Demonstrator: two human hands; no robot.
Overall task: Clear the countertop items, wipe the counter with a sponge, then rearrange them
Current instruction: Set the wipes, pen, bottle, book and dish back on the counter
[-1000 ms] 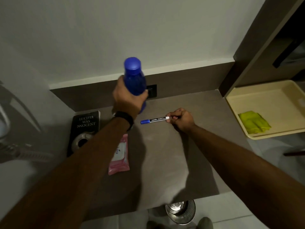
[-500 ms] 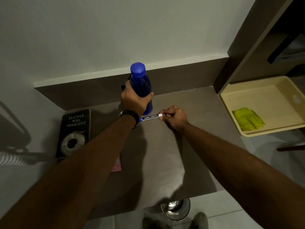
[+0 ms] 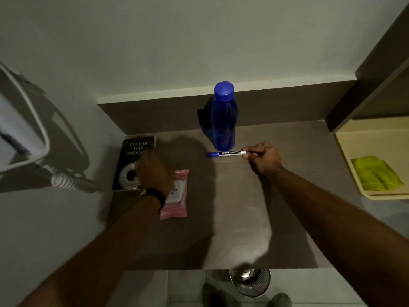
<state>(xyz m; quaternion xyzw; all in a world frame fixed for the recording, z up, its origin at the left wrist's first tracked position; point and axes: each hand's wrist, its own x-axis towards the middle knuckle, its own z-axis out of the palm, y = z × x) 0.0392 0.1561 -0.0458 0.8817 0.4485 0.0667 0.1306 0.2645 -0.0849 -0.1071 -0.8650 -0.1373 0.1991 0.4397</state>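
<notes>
A blue bottle (image 3: 223, 120) stands upright at the back of the brown counter (image 3: 243, 207), with no hand on it. Just in front of it lies a blue-capped marker (image 3: 228, 153), level with the counter, and my right hand (image 3: 264, 159) pinches its right end. My left hand (image 3: 155, 171), blurred, hovers over the right edge of a black book (image 3: 132, 149), holding nothing. A tape roll (image 3: 127, 180) rests on the book. A pink wipes pack (image 3: 177, 196) lies beside the book, partly under my wrist.
A cream tray (image 3: 345, 156) at the right holds a yellow sponge (image 3: 374, 173). A black wall socket (image 3: 202, 117) sits behind the bottle. A white appliance with a ribbed hose (image 3: 66, 182) hangs at the left. A metal stand base (image 3: 250, 282) is below the counter's front edge.
My left hand has let go of the bottle, which now stands at the back, and swung left over the book. My right hand still holds the marker in front of the bottle.
</notes>
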